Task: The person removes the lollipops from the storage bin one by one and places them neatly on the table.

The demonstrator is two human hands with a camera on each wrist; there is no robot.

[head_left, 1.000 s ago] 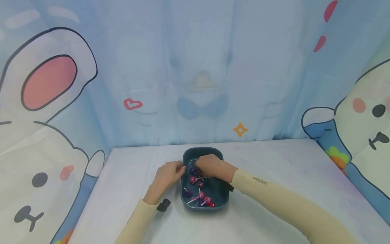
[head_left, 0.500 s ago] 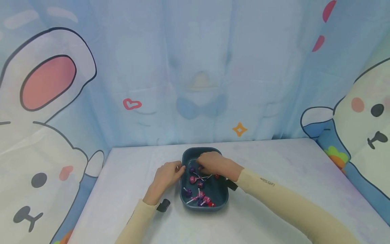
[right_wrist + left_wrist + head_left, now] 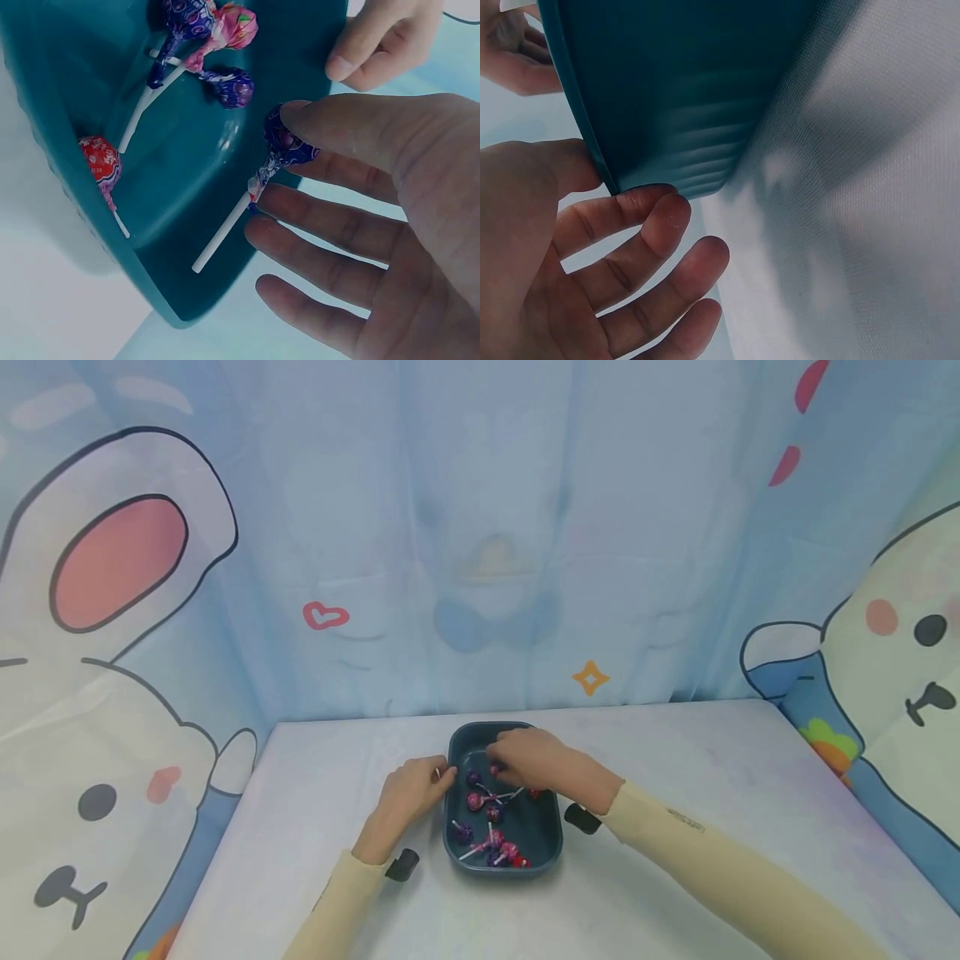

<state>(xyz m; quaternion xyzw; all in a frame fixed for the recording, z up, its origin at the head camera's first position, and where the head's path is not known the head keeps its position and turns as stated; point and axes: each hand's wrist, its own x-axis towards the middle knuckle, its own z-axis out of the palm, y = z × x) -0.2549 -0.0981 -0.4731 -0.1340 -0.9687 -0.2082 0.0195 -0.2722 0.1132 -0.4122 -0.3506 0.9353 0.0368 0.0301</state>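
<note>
Purple-wrapped ball lollipop with a white stick (image 3: 271, 166): between the thumb and fingers of the right hand, seen against the inside of the tray.
Its long axis: slanted across the right wrist view, ball up under the thumb, bare stick pointing down and left to a tray corner; whether the tip touches the tray I cannot tell.
Right hand (image 3: 534, 758): over the far half of the tray; thumb and forefinger pinch the ball, the other fingers are spread and lightly bent.
Dark teal rounded rectangular tray (image 3: 537, 831): long sides run from near to far; loose lollipops lie inside.
Middle of the tray: a pink-wrapped lollipop (image 3: 476, 802) and purple ones near it, white sticks crossing at different angles.
Near end: a tight cluster of pink-wrapped lollipops, with a purple-wrapped lollipop (image 3: 462, 832) to the left and a bright red one (image 3: 522, 862) at the right.
By the right wall: a red-and-white wrapped lollipop (image 3: 99, 165), partly hidden by the rim in the right wrist view.
Left hand (image 3: 408, 789): thumb and forefinger nip the tray's left rim, remaining fingers loosely curved outside.
White cloth-covered table (image 3: 645, 735): under the tray.
</note>
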